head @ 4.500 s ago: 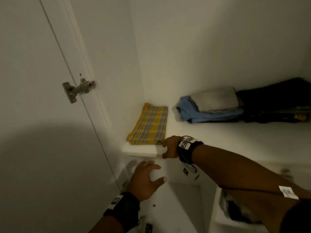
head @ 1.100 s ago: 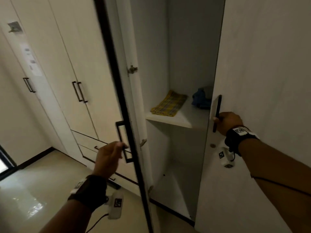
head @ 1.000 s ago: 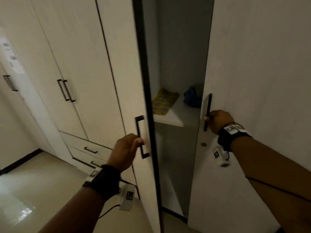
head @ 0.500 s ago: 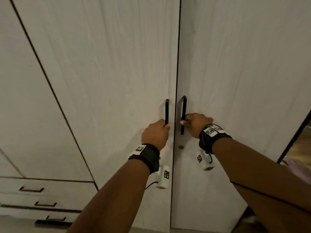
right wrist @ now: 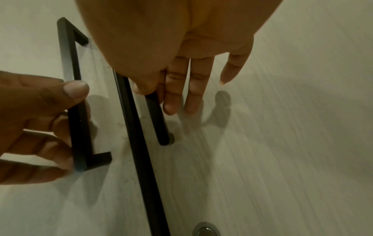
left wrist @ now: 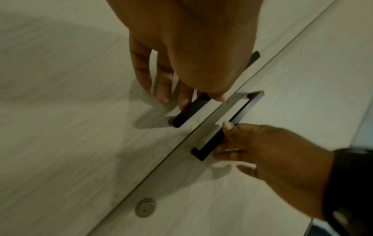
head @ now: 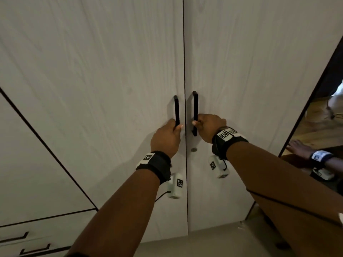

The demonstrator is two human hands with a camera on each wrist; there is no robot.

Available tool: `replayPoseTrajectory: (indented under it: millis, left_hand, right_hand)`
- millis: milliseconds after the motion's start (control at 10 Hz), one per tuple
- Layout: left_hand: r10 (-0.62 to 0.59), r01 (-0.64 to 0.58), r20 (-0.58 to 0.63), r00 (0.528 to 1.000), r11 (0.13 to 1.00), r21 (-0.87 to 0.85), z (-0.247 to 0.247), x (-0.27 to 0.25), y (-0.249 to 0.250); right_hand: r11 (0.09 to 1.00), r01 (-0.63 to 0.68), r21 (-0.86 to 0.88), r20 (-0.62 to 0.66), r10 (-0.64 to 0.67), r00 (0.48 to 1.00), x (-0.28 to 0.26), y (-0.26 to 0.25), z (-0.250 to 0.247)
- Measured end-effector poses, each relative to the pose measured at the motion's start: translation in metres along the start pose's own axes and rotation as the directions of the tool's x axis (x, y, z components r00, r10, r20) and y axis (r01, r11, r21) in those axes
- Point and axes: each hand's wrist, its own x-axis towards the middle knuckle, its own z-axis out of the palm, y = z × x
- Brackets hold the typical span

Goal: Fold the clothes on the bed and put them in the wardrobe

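Two pale wood-grain wardrobe doors (head: 111, 71) stand together, with only a thin dark seam between them. My left hand (head: 176, 127) grips the black bar handle of the left door (head: 176, 112), thumb in front and fingers behind it. In the left wrist view the same hand (left wrist: 193, 99) holds that handle (left wrist: 187, 113). My right hand (head: 196, 124) grips the right door's handle (head: 195, 106) low down. The right wrist view shows this hand (right wrist: 155, 94) pinching that bar (right wrist: 159, 124). The clothes are hidden behind the doors.
A round metal lock (head: 194, 149) sits just below the right handle. Another wardrobe door (head: 27, 164) and drawers with black pulls (head: 24, 236) lie to the left. A mirror (head: 319, 127) on the right reflects a hand. Pale floor (head: 204, 243) shows below.
Both doors have swung shut, pulled by their handles, and the shelf with the folded clothes is now hidden. In the last half second the hands have barely moved.
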Motion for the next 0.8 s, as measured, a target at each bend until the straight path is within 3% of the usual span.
replayPoseTrajectory:
  millis: [200,500,600,700,800]
  left_hand:
    - [-0.027,0.026,-0.051,0.998,0.999,-0.022,0.010,0.003,0.001]
    - [-0.111,0.110,-0.044,0.993,0.994,-0.024,0.019,0.023,-0.003]
    - [-0.084,0.083,-0.018,0.996,0.996,-0.036,0.019,0.022,-0.004]
    - [-0.103,0.105,0.038,0.994,0.992,-0.065,0.009,0.030,-0.001]
    - [-0.195,0.193,0.178,0.964,0.981,0.034,0.009,0.010,0.008]
  right_hand:
    - [0.998,0.061,-0.001,-0.066,-0.061,0.996,-0.012,0.011,0.011]
    - [0.997,0.073,0.007,-0.036,-0.073,0.997,0.011,0.013,0.012]
    - [0.997,0.058,0.045,-0.014,-0.057,0.998,0.007,0.013,0.013]
    - [0.984,-0.048,0.170,0.058,0.039,0.998,-0.001,0.004,0.004]
    - [0.930,-0.094,0.354,0.141,0.047,0.989,-0.043,0.003,0.023]
